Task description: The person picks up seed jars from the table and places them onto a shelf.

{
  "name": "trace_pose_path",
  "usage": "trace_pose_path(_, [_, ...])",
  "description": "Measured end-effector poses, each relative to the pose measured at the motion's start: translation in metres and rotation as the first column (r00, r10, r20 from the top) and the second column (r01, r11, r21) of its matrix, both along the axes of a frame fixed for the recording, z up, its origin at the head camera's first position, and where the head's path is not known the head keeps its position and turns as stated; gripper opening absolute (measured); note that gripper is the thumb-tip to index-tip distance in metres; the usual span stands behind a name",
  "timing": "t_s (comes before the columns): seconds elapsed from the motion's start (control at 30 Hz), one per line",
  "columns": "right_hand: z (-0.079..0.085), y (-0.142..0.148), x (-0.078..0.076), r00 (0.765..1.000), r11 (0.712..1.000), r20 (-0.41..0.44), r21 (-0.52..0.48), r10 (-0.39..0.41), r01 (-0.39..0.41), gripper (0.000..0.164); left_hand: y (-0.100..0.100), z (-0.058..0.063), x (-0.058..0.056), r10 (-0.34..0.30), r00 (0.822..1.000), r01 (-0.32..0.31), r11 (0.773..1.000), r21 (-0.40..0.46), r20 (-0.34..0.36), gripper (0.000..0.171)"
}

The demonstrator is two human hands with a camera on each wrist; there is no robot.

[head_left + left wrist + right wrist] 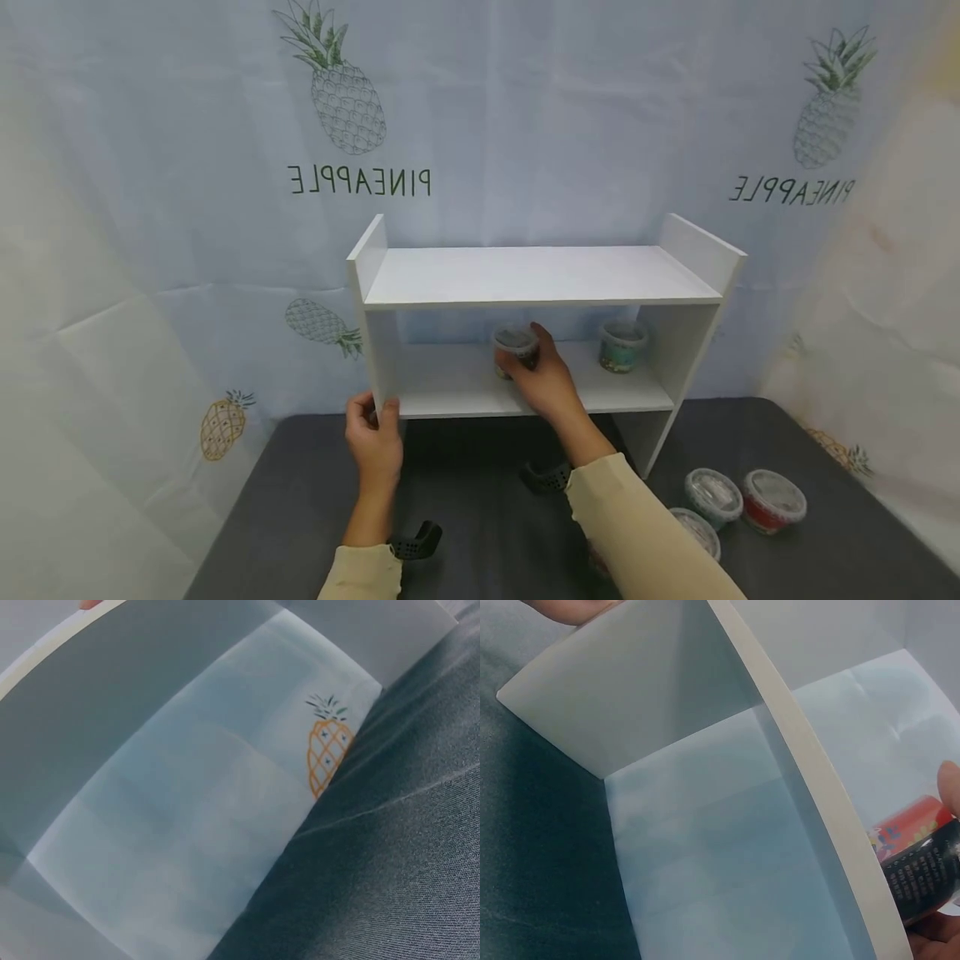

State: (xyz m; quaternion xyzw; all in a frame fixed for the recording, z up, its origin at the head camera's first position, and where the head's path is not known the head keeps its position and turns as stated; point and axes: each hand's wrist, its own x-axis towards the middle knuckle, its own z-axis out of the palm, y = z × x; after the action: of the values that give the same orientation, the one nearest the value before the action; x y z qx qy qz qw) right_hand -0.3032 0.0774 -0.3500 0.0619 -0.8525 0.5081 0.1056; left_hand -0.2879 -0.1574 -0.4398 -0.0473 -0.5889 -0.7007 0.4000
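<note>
A white two-tier shelf (540, 279) stands on the dark table. My left hand (377, 446) grips its left side panel near the lower board, thumb on the inner side; only a fingertip shows in the left wrist view. On the lower board, my right hand (547, 382) holds a small round plastic tub (515, 338) with a clear lid, thumb and fingers on opposite sides. Its red and black label (915, 859) shows in the right wrist view. Whether the tub touches the board is hard to tell. Right of it sits a tub with a green label (622, 354).
Several lidded tubs, among them a green one (714, 497) and a red one (774, 502), stand on the table (465, 517) at the right, partly behind the right sleeve. A pineapple-print cloth (525, 125) hangs behind the shelf.
</note>
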Motion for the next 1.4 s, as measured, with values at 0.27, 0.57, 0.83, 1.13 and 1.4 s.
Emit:
trace_pose_path(0.27, [-0.003, 0.003, 0.000, 1.000, 1.000, -0.003, -0.008, -0.011, 0.011, 0.094, 0.000, -0.006, -0.007, 0.006, 0.999, -0.006, 1.000, -0.003, 0.046, 0.026])
trace_pose_path(0.57, [-0.004, 0.002, -0.002, 1.000, 1.000, -0.013, 0.001, -0.014, 0.014, 0.095, 0.003, 0.017, 0.013, 0.001, 1.000, -0.001, 1.000, -0.005, 0.027, 0.026])
trace_pose_path(0.83, [-0.006, 0.004, -0.001, 0.997, 0.998, -0.070, -0.037, -0.044, 0.042, 0.098, 0.005, 0.019, 0.015, 0.000, 1.000, 0.000, 1.000, -0.003, 0.026, 0.027])
trace_pose_path(1.13, [-0.012, 0.001, 0.009, 0.964, 0.972, -0.237, -0.224, -0.125, 0.071, 0.084, 0.006, 0.021, 0.016, 0.006, 0.999, -0.006, 1.000, 0.002, 0.031, 0.027])
trace_pose_path(1.4, [-0.011, 0.016, 0.031, 0.986, 0.965, -0.162, -0.262, -0.042, -0.002, 0.082, 0.005, 0.021, 0.019, 0.010, 1.000, -0.010, 1.000, 0.000, 0.023, 0.026])
